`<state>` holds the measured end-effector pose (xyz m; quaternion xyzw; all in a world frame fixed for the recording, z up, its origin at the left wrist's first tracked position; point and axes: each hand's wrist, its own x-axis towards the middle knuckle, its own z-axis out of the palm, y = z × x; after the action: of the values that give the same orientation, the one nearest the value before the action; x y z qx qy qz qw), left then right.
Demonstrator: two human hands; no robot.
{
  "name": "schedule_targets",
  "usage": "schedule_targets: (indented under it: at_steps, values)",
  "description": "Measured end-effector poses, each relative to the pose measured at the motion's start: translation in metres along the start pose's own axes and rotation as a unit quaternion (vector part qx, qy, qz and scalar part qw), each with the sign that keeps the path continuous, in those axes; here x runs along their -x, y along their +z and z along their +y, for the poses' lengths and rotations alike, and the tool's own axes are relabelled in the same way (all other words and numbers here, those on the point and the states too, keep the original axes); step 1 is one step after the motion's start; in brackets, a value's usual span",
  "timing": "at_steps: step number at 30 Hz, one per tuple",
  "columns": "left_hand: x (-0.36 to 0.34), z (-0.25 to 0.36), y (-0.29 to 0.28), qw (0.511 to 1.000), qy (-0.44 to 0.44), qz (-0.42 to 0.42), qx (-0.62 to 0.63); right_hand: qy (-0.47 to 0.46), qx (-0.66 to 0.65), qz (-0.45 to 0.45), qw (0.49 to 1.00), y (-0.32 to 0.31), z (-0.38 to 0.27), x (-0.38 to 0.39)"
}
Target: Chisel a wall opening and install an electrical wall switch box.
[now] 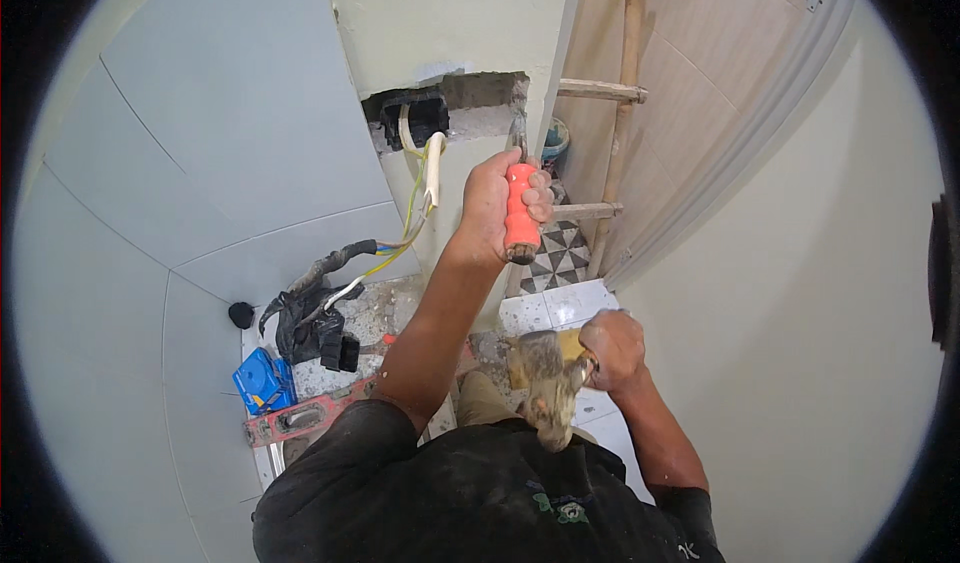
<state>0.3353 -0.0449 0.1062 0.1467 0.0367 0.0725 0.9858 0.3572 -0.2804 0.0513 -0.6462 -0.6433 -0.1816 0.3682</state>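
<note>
My left hand [492,203] is closed around the orange-red handle of a chisel [521,208]. The chisel's metal blade points up to the right end of a rough rectangular recess [485,125] cut into the cream wall. At the left of that recess sits a black electrical box [430,116], with a white cable [433,168] and yellow-green wires hanging out of it. Lower down, in front of my body, my right hand [614,348] grips a dusty hammer [545,358]. Its head is apart from the chisel's butt, and part of its handle is hidden by my fingers.
On the dusty floor at left lie a black plastic bag [300,318], a blue package [264,381] and a red spirit level [315,413]. A wooden ladder [625,123] stands in the doorway at right, near a bucket [556,138]. Grey panels [240,113] cover the left wall.
</note>
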Motion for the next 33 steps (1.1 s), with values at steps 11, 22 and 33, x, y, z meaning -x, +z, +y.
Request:
schedule_targets:
  at_steps: [11,22,33]
  values:
    - [-0.001,-0.001,0.002,1.0,0.003,0.01,0.015,0.097,0.067,-0.032,0.992,0.009,0.006,0.001]
    - [0.0,-0.003,0.006,0.999,0.015,0.047,0.0,0.053,0.031,-0.029,0.998,0.0,0.009,-0.001]
    - [0.002,-0.006,0.013,0.998,0.023,0.058,-0.019,0.016,0.092,-0.062,0.994,0.006,0.026,0.006]
